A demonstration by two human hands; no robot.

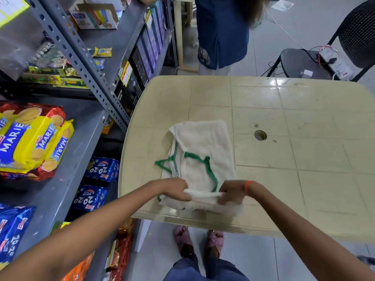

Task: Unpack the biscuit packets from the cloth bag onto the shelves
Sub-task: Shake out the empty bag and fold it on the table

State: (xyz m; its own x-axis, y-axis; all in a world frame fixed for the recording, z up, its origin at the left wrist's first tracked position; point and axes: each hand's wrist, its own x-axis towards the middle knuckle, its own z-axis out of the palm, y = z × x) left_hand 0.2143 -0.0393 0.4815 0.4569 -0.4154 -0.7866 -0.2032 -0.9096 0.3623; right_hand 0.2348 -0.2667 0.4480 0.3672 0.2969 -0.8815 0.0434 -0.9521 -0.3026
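At the far left of the frame, yellow Marie biscuit packets (34,147) lie stacked on a grey shelf (67,179), over red-wrapped packets under them. Below, at lower left, blue 20-20 packets (14,230) rest on the same shelf, and 2 more blue 20-20 packs (101,169) sit on a lower level near the counter's edge. A perforated grey upright (85,63) runs slantwise across the upper left; behind it a small yellow packet (102,52) lies on a higher shelf, with a row of dark boxes (142,57) standing to its right. In the middle, the cloth bag (203,151) lies flat and folded on the beige counter (304,118), its green handles (203,159) loose on top. The left hand (174,188) pinches the bag's near fold, grip closed on the cloth. Just right of it, the right hand (231,191), with a red band at the wrist, is likewise closed on the same fold. A round hole (260,135) marks the counter further right. At upper right a black chair (324,57) carries wires and a power strip
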